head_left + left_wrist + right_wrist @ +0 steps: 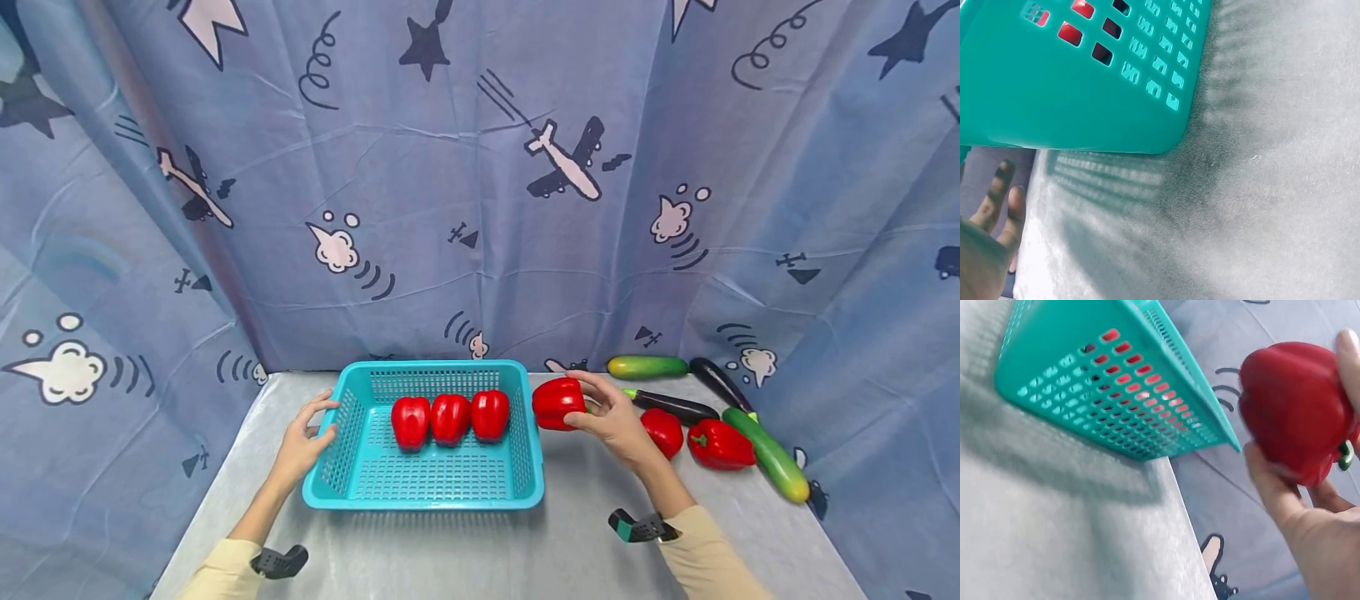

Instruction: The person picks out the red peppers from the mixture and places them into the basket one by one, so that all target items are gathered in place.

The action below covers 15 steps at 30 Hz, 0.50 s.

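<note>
A red bell pepper (557, 403) is gripped between the fingers and thumb of my right hand (611, 421), just outside the right rim of a turquoise basket (420, 503). In the right wrist view the held pepper (1294, 406) is raised off the table, its green stem turned towards the palm. Three more red bell peppers (450, 418) sit in a row inside the basket. My left hand (300, 446) is at the basket's left side, fingertips right at the rim. Its fingers look loosely spread in the left wrist view, where the basket wall (1072, 94) fills the upper left.
Right of my right hand lie two red bell peppers (722, 444), two dark eggplants (678, 408) and two green-and-yellow cucumbers (772, 458). A blue patterned curtain (420, 208) hangs behind and beside the grey-white table (465, 558).
</note>
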{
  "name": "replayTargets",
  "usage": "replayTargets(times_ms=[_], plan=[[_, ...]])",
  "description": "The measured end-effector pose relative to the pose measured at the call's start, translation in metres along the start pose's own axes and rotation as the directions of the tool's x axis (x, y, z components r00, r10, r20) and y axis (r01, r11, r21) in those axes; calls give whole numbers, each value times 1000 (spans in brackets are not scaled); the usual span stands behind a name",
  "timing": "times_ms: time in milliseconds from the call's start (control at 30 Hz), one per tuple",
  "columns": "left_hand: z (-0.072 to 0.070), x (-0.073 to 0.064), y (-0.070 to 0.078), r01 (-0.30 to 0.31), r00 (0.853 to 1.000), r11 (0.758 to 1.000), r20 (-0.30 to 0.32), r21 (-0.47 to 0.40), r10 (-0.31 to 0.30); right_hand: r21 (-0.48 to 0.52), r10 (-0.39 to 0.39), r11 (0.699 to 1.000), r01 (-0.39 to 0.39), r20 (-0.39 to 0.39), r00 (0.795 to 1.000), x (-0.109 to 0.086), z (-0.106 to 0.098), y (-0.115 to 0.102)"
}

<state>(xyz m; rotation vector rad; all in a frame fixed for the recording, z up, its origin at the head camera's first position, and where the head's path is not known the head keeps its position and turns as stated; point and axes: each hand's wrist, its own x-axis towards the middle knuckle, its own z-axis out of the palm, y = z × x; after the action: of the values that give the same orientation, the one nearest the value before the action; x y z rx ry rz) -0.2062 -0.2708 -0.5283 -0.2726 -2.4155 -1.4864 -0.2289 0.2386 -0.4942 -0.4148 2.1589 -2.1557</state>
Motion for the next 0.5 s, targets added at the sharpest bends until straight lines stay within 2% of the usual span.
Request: replayTargets(times_ms=[100,133,267,500], plan=[[1,2,-19,4,1000,1000,1,-21,-4,-12,-11,1000,11,19,1000,4,6,-3],[1,3,-21,4,1000,1000,2,-28,-4,-21,-14,1000,15,24,1000,5,8,-4],[1,2,-23,14,1000,999,5,-40,-14,-59,-34,998,38,77,996,10,16,-8],[0,4,-21,22,1000,1000,3,-16,-22,-36,-19,999,26,192,981,14,28,-15]])
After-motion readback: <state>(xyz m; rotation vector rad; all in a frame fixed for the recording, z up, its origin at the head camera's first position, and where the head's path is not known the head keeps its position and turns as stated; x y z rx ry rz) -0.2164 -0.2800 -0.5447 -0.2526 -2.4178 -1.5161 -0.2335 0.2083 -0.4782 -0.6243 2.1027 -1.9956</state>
